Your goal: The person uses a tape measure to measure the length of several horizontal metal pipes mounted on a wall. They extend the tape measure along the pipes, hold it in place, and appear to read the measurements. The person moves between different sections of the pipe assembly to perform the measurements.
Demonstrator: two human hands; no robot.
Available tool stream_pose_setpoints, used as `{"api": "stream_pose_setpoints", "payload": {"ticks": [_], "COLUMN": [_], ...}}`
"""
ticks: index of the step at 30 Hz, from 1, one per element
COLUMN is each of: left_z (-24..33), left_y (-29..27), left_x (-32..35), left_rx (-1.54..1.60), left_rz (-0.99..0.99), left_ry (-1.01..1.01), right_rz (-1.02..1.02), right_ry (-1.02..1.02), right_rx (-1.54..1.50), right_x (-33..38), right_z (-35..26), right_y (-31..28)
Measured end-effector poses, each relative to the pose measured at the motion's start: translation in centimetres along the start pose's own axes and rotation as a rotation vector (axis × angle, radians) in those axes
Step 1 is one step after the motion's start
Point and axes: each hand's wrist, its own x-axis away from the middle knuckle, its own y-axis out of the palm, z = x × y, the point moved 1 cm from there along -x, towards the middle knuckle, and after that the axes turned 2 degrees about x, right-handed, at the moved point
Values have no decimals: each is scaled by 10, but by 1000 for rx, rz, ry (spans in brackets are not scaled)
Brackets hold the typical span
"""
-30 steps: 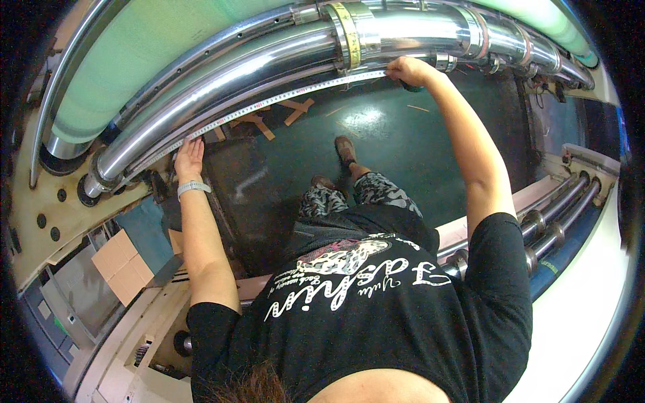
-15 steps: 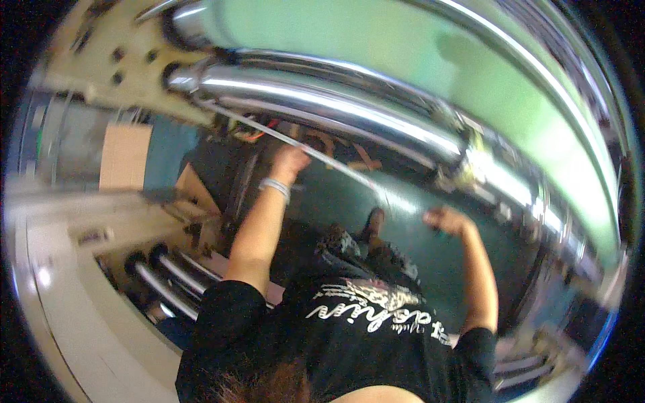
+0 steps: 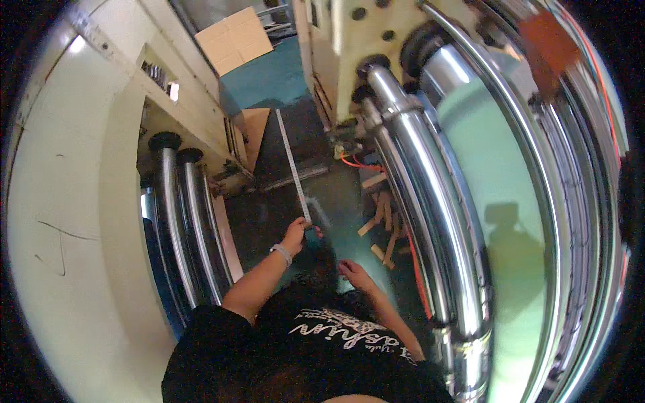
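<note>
My left hand (image 3: 294,235), with a pale band at its wrist, is closed around a tape measure (image 3: 313,232) with a dark teal case. Its white blade (image 3: 293,161) sticks out straight ahead, above the floor between two machine frames. The blade's far end is beside a piece of cardboard. To the right and a little nearer my body is my right hand (image 3: 356,274), apart from the tape. Its fingers are loosely bent, and nothing shows between them.
Shiny metal rollers (image 3: 430,195) and a large green roller (image 3: 517,269) run along my right. On the left stands a cream machine frame (image 3: 74,221) with thinner rollers (image 3: 176,221). Wood strips (image 3: 383,215) and an orange cable (image 3: 415,262) lie low beside the right rollers. Cardboard (image 3: 235,41) stands farther ahead.
My view has turned left. The tape blade, earlier stretched along the metal roller, now points ahead between the machines. Both hands have come closer together, and the left is now at the tape case.
</note>
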Motion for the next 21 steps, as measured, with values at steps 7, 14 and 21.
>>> {"api": "stream_pose_setpoints", "payload": {"ticks": [7,14,21], "left_z": [97,211,352], "left_y": [-31,-21,-84], "left_x": [-85,-190,-319], "left_rx": [116,239,41], "left_rz": [192,341,340], "left_ry": [113,83,153], "right_rz": [21,156,-24], "right_ry": [137,-10,11], "right_rx": [153,276,134], "right_x": [-53,-179,-346], "right_z": [-31,-96,-226], "right_y": [-56,-109,-130]}}
